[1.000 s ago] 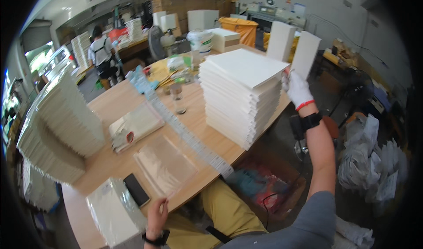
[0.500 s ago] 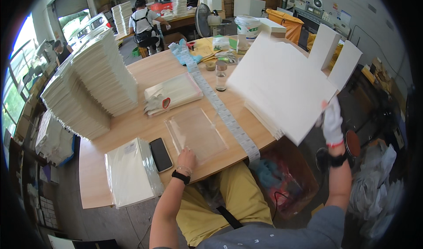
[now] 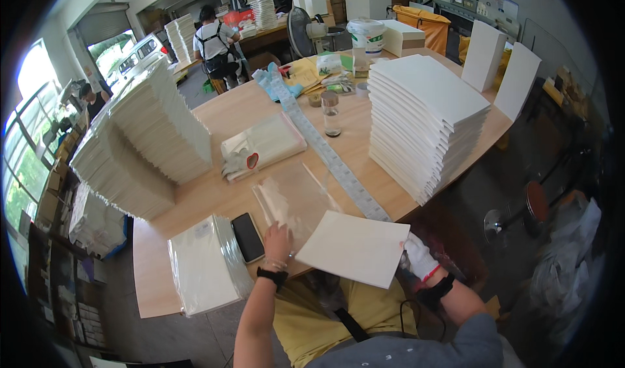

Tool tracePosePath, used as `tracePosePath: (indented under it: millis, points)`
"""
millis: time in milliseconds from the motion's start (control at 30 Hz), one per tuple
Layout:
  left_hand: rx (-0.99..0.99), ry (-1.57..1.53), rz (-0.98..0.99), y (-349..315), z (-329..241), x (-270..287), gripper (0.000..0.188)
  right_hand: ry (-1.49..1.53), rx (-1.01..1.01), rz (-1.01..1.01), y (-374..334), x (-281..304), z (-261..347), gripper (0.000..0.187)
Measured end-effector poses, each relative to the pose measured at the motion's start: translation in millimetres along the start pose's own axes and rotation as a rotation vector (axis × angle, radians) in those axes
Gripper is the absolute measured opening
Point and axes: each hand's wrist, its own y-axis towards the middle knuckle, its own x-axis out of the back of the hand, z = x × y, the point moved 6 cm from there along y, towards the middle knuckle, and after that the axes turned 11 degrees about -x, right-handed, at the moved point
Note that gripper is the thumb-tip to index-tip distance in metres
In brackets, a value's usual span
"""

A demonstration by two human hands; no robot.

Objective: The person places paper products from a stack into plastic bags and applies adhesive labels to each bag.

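My right hand, in a white glove with a red cuff, grips the right edge of a flat white board. The board is held tilted above my lap and the table's near edge. Its left corner comes close to my bare left hand, whose fingers are closed at the near left edge of a clear plastic bag. That bag lies flat on the table, partly covered by the board. Left of my hand are a black phone and a pile of white boards in clear bags.
A tall stack of white boards stands at the right, more stacks at the left. Between them lie a label strip, a glass jar and a bag pile with a glove on it. Other people work farther back.
My right hand has brought the white board from over the right stack down and left toward the clear bag. My left hand has stayed at the bag's near edge.
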Motion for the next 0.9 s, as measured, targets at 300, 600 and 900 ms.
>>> tracePosePath:
  millis: [300,600,900]
  points:
    - [0.635,-1.063,0.072,-9,28,-12,0.027,0.228,-0.023,0.037,2,-17,-30,0.012]
    - [0.462,-0.656,-0.025,-6,-15,4,0.018,0.432,-0.123,0.113,1,-49,-45,0.014]
    - [0.696,-1.681,-0.145,-37,-18,-117,0.027,0.379,-0.128,0.228,-18,-65,-41,0.017]
